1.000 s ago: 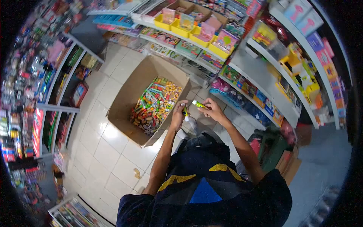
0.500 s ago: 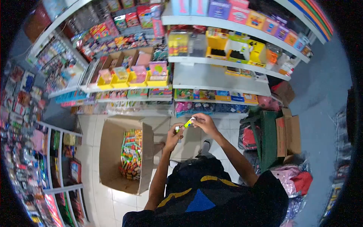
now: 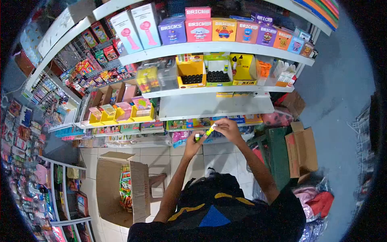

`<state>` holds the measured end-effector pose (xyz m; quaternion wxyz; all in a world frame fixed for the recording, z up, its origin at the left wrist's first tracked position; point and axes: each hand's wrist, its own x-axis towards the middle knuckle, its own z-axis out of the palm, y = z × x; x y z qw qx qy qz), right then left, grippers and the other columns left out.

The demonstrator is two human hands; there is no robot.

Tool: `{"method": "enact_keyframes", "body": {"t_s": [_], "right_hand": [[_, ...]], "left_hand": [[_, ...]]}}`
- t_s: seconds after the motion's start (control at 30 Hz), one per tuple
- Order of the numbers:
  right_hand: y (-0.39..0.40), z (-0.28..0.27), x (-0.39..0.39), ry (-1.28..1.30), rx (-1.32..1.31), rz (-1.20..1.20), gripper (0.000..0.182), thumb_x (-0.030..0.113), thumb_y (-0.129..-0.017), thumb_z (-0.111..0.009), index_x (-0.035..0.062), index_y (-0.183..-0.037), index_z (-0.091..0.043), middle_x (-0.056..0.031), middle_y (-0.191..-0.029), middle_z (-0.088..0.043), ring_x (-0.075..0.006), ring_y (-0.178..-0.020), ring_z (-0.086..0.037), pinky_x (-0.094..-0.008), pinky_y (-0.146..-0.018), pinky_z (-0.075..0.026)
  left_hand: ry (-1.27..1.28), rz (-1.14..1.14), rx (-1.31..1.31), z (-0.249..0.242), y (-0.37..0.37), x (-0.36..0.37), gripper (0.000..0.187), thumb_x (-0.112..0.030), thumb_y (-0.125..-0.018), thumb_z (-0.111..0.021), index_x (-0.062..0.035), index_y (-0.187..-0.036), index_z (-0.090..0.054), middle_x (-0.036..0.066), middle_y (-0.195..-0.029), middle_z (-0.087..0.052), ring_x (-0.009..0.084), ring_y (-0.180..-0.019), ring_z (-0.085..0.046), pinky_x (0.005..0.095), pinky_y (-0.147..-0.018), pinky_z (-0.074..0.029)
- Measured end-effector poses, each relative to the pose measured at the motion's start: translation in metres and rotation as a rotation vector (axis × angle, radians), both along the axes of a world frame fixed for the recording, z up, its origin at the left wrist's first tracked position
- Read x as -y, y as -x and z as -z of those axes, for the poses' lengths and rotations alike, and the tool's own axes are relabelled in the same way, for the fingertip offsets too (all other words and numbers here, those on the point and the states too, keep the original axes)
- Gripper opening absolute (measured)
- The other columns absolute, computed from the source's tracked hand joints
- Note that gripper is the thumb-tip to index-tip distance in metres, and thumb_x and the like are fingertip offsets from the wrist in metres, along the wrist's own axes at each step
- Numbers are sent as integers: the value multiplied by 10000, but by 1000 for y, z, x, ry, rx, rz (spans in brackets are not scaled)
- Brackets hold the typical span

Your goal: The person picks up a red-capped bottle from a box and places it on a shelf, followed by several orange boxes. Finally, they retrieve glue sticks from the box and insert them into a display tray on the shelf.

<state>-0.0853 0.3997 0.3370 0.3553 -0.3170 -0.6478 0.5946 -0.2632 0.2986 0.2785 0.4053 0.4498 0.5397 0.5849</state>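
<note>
My left hand (image 3: pixel 194 144) is closed around a small yellow-green tube whose white end (image 3: pixel 197 136) pokes out beside the thumb. A second yellow-green tube with a white cap (image 3: pixel 210 131) slants up between my two hands, its lower end at my left fingers. My right hand (image 3: pixel 228 130) pinches this tube at its white upper end. Whether the cap is loose is too small to tell. Both hands are in front of the lower shelves, above the tiled floor.
Ahead, a white shelf (image 3: pixel 213 107) runs below display boxes of black-capped items (image 3: pixel 218 76) and a row of Bricks boxes (image 3: pixel 224 30). A cardboard box (image 3: pixel 139 193) of colourful packets stands left, beside a stool (image 3: pixel 157 182). An open carton (image 3: pixel 308 149) is at right.
The view has tilted up and shifted toward the shelves, so more of the upper shelves shows. My hands still hold the tubes, close together as before.
</note>
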Motion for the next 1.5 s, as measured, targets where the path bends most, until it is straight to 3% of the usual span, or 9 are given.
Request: {"method": "enact_keyframes", "body": {"t_s": [0.13, 0.23, 0.27, 0.4, 0.67, 0.9, 1.1, 1.33, 1.5], "right_hand": [[-22, -45, -49, -201, 152, 110, 259, 109, -800, -712, -2, -1018, -624, -86, -941, -663, -122, -870, -634, -280, -772, -528], [-27, -79, -94, -321, 66, 121, 270, 117, -816, -697, 4, -1049, -619, -82, -946, -665, -130, -889, -633, -276, -778, -523], [-25, -94, -107, -356, 60, 133, 268, 121, -823, -690, 2, -1051, -618, -87, -948, -667, -139, -890, -637, -278, -774, -522], [-2, -127, -159, -477, 63, 187, 262, 124, -833, -673, -6, -1052, -612, -122, -947, -673, -185, -890, -655, -295, -752, -523], [53, -115, -223, -745, 266, 192, 239, 68, -796, -649, 44, -1033, -622, -197, -907, -656, -340, -864, -637, -391, -748, -507], [69, -92, -237, -1020, 367, 287, 248, 25, -795, -639, 19, -1041, -610, -187, -914, -652, -326, -804, -656, -386, -689, -526], [72, -95, -242, -873, 352, 249, 240, 38, -752, -668, 15, -984, -611, -209, -891, -641, -384, -798, -623, -434, -699, -501], [72, -114, -233, -760, 477, 243, 295, 130, -800, -662, 10, -1063, -604, -259, -902, -622, -422, -854, -605, -464, -739, -482], [77, -98, -246, -941, 478, 359, 203, 141, -778, -699, 4, -910, -628, -211, -800, -648, -368, -726, -639, -431, -629, -510]], "left_hand": [[-176, 40, -256, -19, -6, -50, 270, -144, -850, -663, -53, -1081, -558, 74, -910, -615, 142, -830, -553, 277, -744, -448], [-69, 3, -390, -76, -14, -72, 325, -180, -859, -646, -64, -1142, -534, 156, -908, -626, 197, -818, -589, 309, -742, -459], [-82, 31, -445, -79, -10, -86, 415, -194, -855, -638, -114, -1235, -492, 202, -781, -631, 302, -741, -637, 376, -690, -485], [90, 14, -725, -136, -12, -117, 612, -225, -845, -625, -233, -1394, -356, 163, -594, -613, 394, -648, -628, 476, -582, -481], [53, -33, -1090, -123, -3, -158, 705, -411, -841, -599, -282, -1445, -258, 191, -673, -637, 377, -662, -644, 490, -610, -516], [12, -33, -1152, -118, 0, -159, 685, -390, -858, -581, -242, -1445, -261, 210, -699, -633, 388, -659, -638, 483, -592, -518], [24, -15, -1119, -118, 3, -161, 667, -344, -865, -579, -241, -1443, -261, 209, -697, -632, 386, -654, -635, 485, -601, -515], [63, 12, -1136, -119, 1, -157, 706, -317, -866, -577, -254, -1461, -201, 211, -671, -628, 395, -648, -632, 493, -602, -512], [51, 29, -1100, -114, 2, -157, 723, -305, -867, -577, -277, -1466, -173, 219, -671, -624, 399, -640, -629, 495, -608, -513]]}}
